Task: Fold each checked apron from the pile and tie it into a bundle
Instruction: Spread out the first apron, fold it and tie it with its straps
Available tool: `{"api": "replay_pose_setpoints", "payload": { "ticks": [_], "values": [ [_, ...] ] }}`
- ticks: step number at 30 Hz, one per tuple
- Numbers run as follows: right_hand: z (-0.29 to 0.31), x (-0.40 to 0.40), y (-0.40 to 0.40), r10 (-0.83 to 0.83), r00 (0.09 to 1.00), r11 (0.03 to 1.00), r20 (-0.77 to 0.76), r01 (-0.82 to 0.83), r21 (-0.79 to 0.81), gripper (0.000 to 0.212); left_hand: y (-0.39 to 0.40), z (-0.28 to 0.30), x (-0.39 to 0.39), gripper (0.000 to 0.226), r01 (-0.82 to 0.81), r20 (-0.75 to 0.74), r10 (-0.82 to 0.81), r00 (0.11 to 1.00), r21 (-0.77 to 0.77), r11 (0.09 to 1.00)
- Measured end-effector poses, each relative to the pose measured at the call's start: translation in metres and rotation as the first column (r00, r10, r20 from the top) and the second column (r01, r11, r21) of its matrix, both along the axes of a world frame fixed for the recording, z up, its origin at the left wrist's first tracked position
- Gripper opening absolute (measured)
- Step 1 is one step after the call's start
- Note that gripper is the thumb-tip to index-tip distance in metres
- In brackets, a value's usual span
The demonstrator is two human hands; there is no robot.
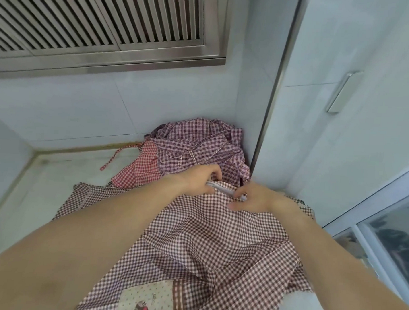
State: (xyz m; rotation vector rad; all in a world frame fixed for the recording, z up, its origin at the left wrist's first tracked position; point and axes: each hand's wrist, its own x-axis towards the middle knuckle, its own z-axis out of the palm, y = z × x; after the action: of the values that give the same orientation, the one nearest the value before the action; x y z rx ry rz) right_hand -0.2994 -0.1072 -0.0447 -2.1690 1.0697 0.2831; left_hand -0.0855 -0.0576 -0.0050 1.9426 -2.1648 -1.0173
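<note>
Brown-and-white checked cotton apron (202, 243) lies spread before the heaped pile of checked aprons (194, 150). Left hand (198, 180) and right hand (255, 199) each pinch its white-trimmed far edge (223, 189); blur makes fingertip detail uncertain. Its near end is cut off.

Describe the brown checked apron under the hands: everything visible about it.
The brown checked apron is thin brown-and-white gingham cloth, spread rumpled and unfolded over the pale counter. A cream patch pocket with a printed figure and striped band sits at its near edge. The left hand and right hand both grip a white strap at its far edge, near the pile of aprons.
</note>
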Motion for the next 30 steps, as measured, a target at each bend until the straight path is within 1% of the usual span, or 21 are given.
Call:
{"api": "replay_pose_setpoints", "payload": {
  "ticks": [1,2,4,6,7,10,12,14,15,17,20,21,24,26,28,29,30],
  "values": [
    [-0.001,0.0,0.001,-0.015,1.0,1.0,0.006,0.015,0.026,0.061,0.001,0.0,0.0,0.034,0.002,-0.014,-0.002,1.0,-0.011,1.0],
    [-0.001,0.0,0.002,-0.034,0.999,0.998,0.033,0.032,0.06,0.057,0.002,0.001,0.001,0.029,0.017,-0.012,-0.017,1.0,-0.025,1.0],
    [-0.001,-0.002,0.002,-0.09,0.99,0.991,0.105,0.078,0.112,0.042,0.003,0.0,0.003,0.02,0.053,0.004,-0.053,0.999,-0.05,0.997],
    [0.002,-0.005,0.002,-0.147,0.973,0.985,0.18,0.126,0.121,0.029,0.003,-0.003,0.005,0.023,0.049,-0.003,-0.049,0.999,-0.036,0.998],
    [0.002,-0.007,0.002,-0.174,0.959,0.981,0.225,0.15,0.122,0.027,0.003,-0.004,0.006,0.027,0.031,-0.008,-0.031,0.999,-0.015,0.999],
    [0.001,-0.012,0.001,-0.266,0.895,0.964,0.359,0.239,0.12,0.032,0.002,-0.006,0.007,0.03,-0.015,0.007,0.015,1.0,0.045,0.999],
    [-0.001,-0.014,0.0,-0.293,0.865,0.956,0.407,0.272,0.111,0.035,0.003,-0.003,0.005,0.031,-0.04,-0.026,0.042,0.999,0.058,0.997],
    [-0.003,-0.016,0.002,-0.303,0.848,0.953,0.435,0.281,0.116,0.038,0.003,-0.001,0.003,0.03,-0.037,-0.047,0.039,0.998,0.036,0.999],
    [-0.003,-0.016,0.003,-0.306,0.838,0.952,0.452,0.279,0.127,0.037,0.003,0.0,0.002,0.027,-0.026,-0.037,0.027,0.999,0.023,0.999],
    [-0.001,-0.016,0.007,-0.296,0.826,0.955,0.479,0.26,0.141,0.027,0.003,0.002,0.002,0.024,-0.018,-0.009,0.018,1.0,0.014,1.0],
    [-0.005,-0.02,0.007,-0.272,0.84,0.962,0.47,0.246,0.118,0.012,0.002,0.002,-0.001,0.021,-0.044,0.022,0.045,0.999,-0.044,0.998],
    [-0.008,-0.022,0.005,-0.274,0.843,0.961,0.463,0.253,0.108,0.01,0.002,0.001,-0.002,0.017,-0.074,0.033,0.077,0.996,-0.093,0.993],
    [-0.016,-0.033,0.001,-0.289,0.867,0.956,0.407,0.28,0.081,0.017,-0.001,0.004,-0.002,0.008,-0.153,0.093,0.18,0.979,-0.239,0.959],
    [-0.023,-0.049,-0.003,-0.29,0.9,0.957,0.325,0.281,0.075,0.018,-0.002,0.005,0.003,0.006,-0.173,0.132,0.212,0.968,-0.256,0.951],
    [-0.029,-0.075,-0.008,-0.252,0.948,0.967,0.196,0.255,0.009,0.016,0.0,0.005,0.009,0.004,-0.172,0.184,0.222,0.958,-0.251,0.953],
    [-0.031,-0.089,-0.011,-0.242,0.96,0.969,0.138,0.247,-0.023,0.014,0.001,0.004,0.012,0.003,-0.166,0.208,0.218,0.954,-0.24,0.956],
    [-0.032,-0.105,-0.014,-0.254,0.963,0.965,0.094,0.259,-0.043,0.015,0.002,0.003,0.015,0.004,-0.156,0.229,0.209,0.951,-0.229,0.961]
  ]
}}
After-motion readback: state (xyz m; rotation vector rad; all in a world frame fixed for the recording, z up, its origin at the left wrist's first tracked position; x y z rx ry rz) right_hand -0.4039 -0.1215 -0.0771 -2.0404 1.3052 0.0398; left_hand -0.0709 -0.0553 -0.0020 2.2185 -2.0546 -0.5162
